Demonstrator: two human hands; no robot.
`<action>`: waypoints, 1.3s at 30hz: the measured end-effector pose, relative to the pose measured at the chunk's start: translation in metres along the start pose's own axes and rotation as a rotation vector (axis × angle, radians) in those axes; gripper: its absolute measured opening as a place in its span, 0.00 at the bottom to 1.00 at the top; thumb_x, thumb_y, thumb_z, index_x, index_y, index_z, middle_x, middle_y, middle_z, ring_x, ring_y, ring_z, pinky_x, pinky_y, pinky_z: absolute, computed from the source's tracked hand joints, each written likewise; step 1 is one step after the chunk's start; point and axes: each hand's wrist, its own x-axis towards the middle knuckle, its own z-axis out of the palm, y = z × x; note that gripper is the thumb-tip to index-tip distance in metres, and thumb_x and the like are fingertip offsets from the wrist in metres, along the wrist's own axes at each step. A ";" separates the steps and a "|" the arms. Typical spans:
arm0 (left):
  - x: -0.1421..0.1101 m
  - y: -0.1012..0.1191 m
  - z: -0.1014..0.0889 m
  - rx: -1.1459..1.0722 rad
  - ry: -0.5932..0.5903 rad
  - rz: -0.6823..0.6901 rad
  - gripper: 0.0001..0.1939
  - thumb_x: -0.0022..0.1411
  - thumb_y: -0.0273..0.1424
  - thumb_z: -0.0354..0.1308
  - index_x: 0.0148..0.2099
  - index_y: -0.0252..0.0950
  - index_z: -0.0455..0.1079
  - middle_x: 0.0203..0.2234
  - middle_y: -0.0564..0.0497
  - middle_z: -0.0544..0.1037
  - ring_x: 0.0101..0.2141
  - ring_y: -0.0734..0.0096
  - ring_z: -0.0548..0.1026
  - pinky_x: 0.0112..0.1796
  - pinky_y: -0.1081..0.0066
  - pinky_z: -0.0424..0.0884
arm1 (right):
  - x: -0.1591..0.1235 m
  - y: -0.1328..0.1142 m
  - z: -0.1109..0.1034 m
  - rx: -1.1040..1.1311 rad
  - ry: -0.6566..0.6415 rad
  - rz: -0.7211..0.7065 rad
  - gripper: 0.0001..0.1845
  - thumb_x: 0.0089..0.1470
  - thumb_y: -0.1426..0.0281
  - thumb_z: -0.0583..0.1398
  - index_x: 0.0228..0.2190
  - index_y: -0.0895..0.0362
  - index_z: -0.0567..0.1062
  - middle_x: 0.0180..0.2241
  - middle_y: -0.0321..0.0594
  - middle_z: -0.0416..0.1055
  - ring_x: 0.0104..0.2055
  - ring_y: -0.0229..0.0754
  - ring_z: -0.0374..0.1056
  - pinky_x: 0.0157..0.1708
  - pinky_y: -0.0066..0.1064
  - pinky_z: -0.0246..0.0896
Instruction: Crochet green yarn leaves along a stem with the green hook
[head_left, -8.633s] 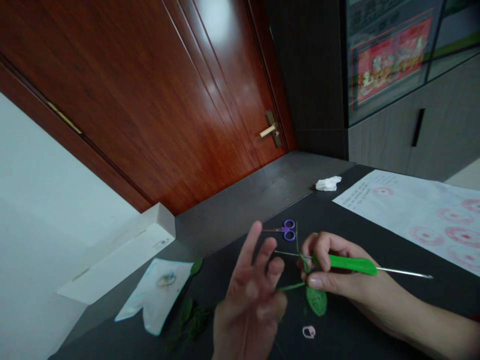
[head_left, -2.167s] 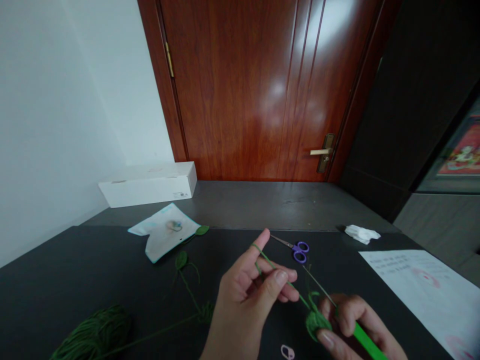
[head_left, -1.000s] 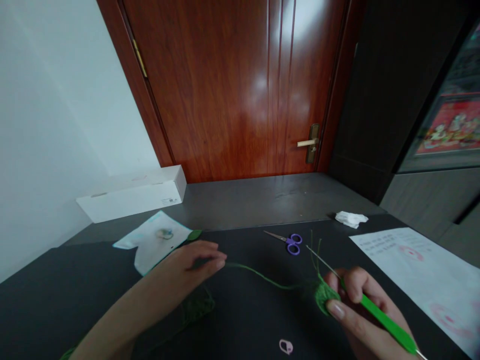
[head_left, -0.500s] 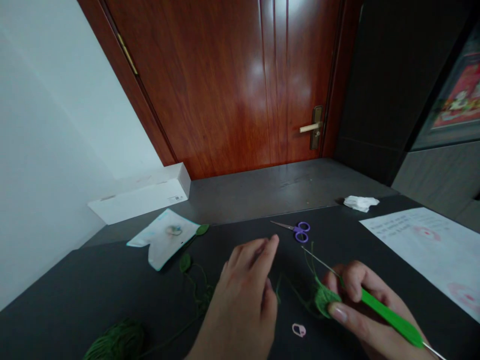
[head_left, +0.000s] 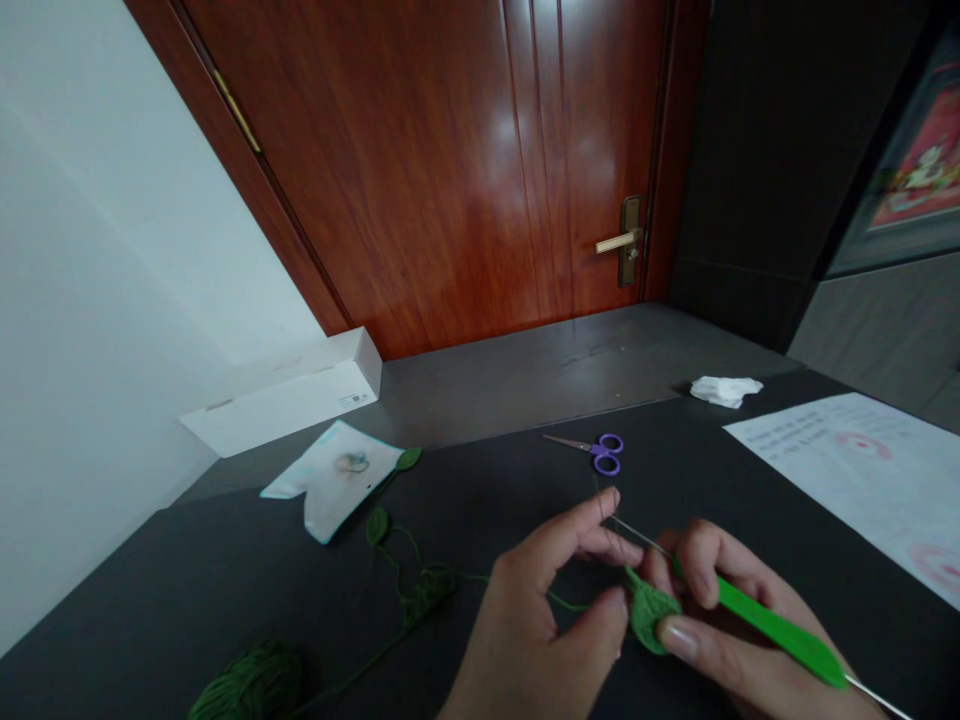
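Black table [head_left: 480,500] before a brown wooden door [head_left: 450,180].

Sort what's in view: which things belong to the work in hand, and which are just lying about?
In the work:
- green-handled hook, right hand
- green leaf-shaped piece
- green yarn ball
- scissors, probably, though untouched

Lying about:
- white box
- crumpled white wad
- printed sheet
- white blue-edged piece, apparently

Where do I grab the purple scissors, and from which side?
I'd take the scissors by their purple finger loops, coming from the right. They lie flat, loops to the right, and the pointy blades face left, away from your fingers.
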 end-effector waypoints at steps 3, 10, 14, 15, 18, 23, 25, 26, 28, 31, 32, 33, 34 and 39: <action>0.002 0.004 -0.007 -0.030 0.009 -0.050 0.27 0.54 0.21 0.57 0.57 0.43 0.68 0.33 0.54 0.80 0.36 0.68 0.78 0.46 0.64 0.71 | 0.000 0.001 0.000 0.047 0.002 0.020 0.14 0.44 0.69 0.70 0.24 0.52 0.68 0.27 0.29 0.69 0.30 0.35 0.64 0.32 0.25 0.62; -0.001 0.013 -0.026 0.038 0.075 0.012 0.29 0.57 0.22 0.58 0.59 0.48 0.65 0.31 0.58 0.78 0.36 0.73 0.76 0.50 0.66 0.66 | 0.000 -0.001 0.000 0.021 0.021 0.076 0.14 0.45 0.69 0.69 0.25 0.52 0.67 0.29 0.30 0.69 0.31 0.36 0.64 0.33 0.26 0.62; -0.003 0.013 -0.025 -0.014 -0.033 -0.034 0.27 0.59 0.22 0.54 0.59 0.45 0.63 0.30 0.57 0.76 0.33 0.74 0.74 0.41 0.70 0.69 | 0.000 -0.003 0.003 -0.014 0.051 0.052 0.15 0.44 0.69 0.70 0.24 0.52 0.66 0.28 0.31 0.69 0.30 0.36 0.65 0.32 0.28 0.63; -0.002 0.013 -0.025 -0.028 -0.094 -0.058 0.28 0.58 0.22 0.54 0.61 0.44 0.61 0.30 0.57 0.76 0.32 0.74 0.74 0.40 0.70 0.69 | 0.000 -0.004 0.003 -0.024 0.062 0.038 0.15 0.44 0.69 0.70 0.24 0.52 0.66 0.28 0.31 0.69 0.30 0.36 0.65 0.32 0.28 0.63; 0.000 0.008 -0.024 -0.036 -0.200 -0.119 0.35 0.56 0.21 0.55 0.64 0.39 0.54 0.30 0.55 0.75 0.33 0.72 0.74 0.41 0.66 0.69 | 0.000 -0.004 0.004 -0.047 0.070 0.013 0.16 0.43 0.68 0.70 0.24 0.53 0.66 0.27 0.32 0.69 0.28 0.37 0.65 0.29 0.28 0.62; 0.003 -0.003 -0.021 -0.139 -0.057 0.006 0.35 0.58 0.24 0.56 0.66 0.39 0.51 0.37 0.50 0.77 0.39 0.68 0.74 0.44 0.63 0.68 | -0.002 -0.001 0.003 -0.040 0.039 0.013 0.16 0.45 0.68 0.69 0.24 0.52 0.65 0.28 0.31 0.69 0.30 0.36 0.64 0.31 0.28 0.62; 0.003 -0.004 -0.019 -0.200 -0.068 -0.005 0.33 0.59 0.24 0.57 0.65 0.41 0.53 0.35 0.52 0.78 0.37 0.69 0.75 0.42 0.64 0.68 | -0.001 0.000 0.003 -0.044 0.029 0.011 0.15 0.45 0.68 0.69 0.24 0.52 0.66 0.28 0.31 0.69 0.30 0.36 0.64 0.31 0.28 0.62; 0.003 -0.004 -0.018 -0.226 -0.066 -0.021 0.33 0.59 0.24 0.57 0.65 0.41 0.53 0.33 0.53 0.78 0.35 0.70 0.75 0.41 0.65 0.69 | -0.001 0.000 0.003 -0.058 0.036 0.004 0.16 0.44 0.67 0.69 0.24 0.53 0.66 0.27 0.31 0.69 0.29 0.36 0.64 0.31 0.28 0.63; 0.004 -0.004 -0.016 -0.273 -0.050 -0.047 0.34 0.57 0.23 0.59 0.64 0.41 0.56 0.30 0.54 0.79 0.33 0.71 0.75 0.40 0.66 0.69 | 0.000 -0.002 0.006 -0.105 0.061 -0.013 0.17 0.41 0.65 0.71 0.24 0.53 0.66 0.27 0.33 0.68 0.28 0.38 0.65 0.29 0.30 0.64; 0.006 -0.004 -0.014 -0.351 -0.024 -0.049 0.34 0.54 0.22 0.61 0.62 0.40 0.59 0.28 0.55 0.78 0.31 0.73 0.74 0.37 0.69 0.69 | 0.004 -0.008 0.013 -0.159 0.083 -0.033 0.20 0.35 0.63 0.73 0.24 0.53 0.68 0.26 0.34 0.67 0.29 0.41 0.67 0.30 0.33 0.66; 0.006 -0.005 -0.013 -0.373 -0.015 -0.050 0.34 0.53 0.22 0.62 0.62 0.40 0.60 0.27 0.56 0.78 0.30 0.74 0.74 0.36 0.70 0.68 | 0.005 -0.010 0.015 -0.162 0.081 -0.037 0.20 0.33 0.62 0.73 0.25 0.53 0.69 0.26 0.34 0.67 0.30 0.42 0.67 0.30 0.33 0.66; 0.007 -0.005 -0.011 -0.391 -0.008 -0.051 0.34 0.53 0.22 0.63 0.62 0.39 0.60 0.26 0.56 0.78 0.29 0.74 0.73 0.36 0.70 0.68 | 0.007 -0.011 0.017 -0.162 0.079 -0.040 0.21 0.33 0.62 0.73 0.25 0.52 0.69 0.26 0.34 0.67 0.30 0.42 0.68 0.31 0.34 0.67; 0.007 -0.005 -0.010 -0.406 -0.001 -0.056 0.34 0.52 0.22 0.63 0.62 0.39 0.60 0.26 0.56 0.78 0.29 0.75 0.73 0.35 0.71 0.68 | 0.007 -0.012 0.019 -0.159 0.076 -0.041 0.21 0.32 0.62 0.74 0.26 0.52 0.69 0.26 0.34 0.67 0.31 0.43 0.68 0.31 0.34 0.67; 0.009 -0.007 -0.004 -0.531 0.033 -0.163 0.37 0.52 0.23 0.63 0.63 0.34 0.57 0.24 0.56 0.78 0.27 0.76 0.73 0.34 0.71 0.67 | 0.004 -0.009 0.014 -0.089 0.091 0.015 0.20 0.34 0.63 0.73 0.27 0.52 0.70 0.26 0.33 0.68 0.31 0.42 0.68 0.31 0.33 0.67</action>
